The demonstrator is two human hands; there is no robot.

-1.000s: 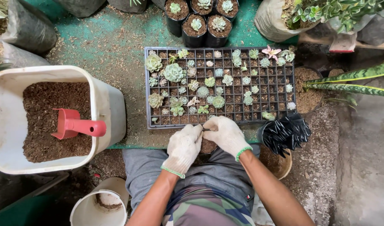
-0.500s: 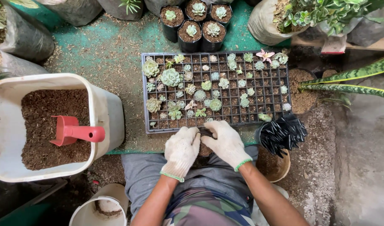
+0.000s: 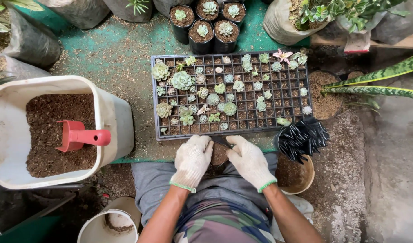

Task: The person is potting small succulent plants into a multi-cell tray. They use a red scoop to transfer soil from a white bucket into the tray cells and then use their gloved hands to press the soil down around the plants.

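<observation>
Both my hands wear white knit gloves with green cuffs. My left hand [image 3: 191, 160] and my right hand [image 3: 248, 161] press together around a small black pot of brown soil [image 3: 219, 154] held in front of my lap. Their fingers curl over its rim on either side, hiding most of it. Just beyond them lies a black seedling tray [image 3: 291, 96] with many small cells, its left and middle cells holding several small green succulents [image 3: 182, 80].
A white tub [image 3: 116, 118] of brown soil with a red scoop [image 3: 79, 136] stands at left. A stack of small black pots [image 3: 302, 138] lies right of my hands, above a soil-filled tan bowl [image 3: 294, 175]. Potted succulents [image 3: 210, 22] stand behind the tray. A white bucket [image 3: 108, 226] sits below left.
My hands have stayed closed around the pot with only slight finger shifts. The view has drifted a little, so the tray sits slightly higher in the picture.
</observation>
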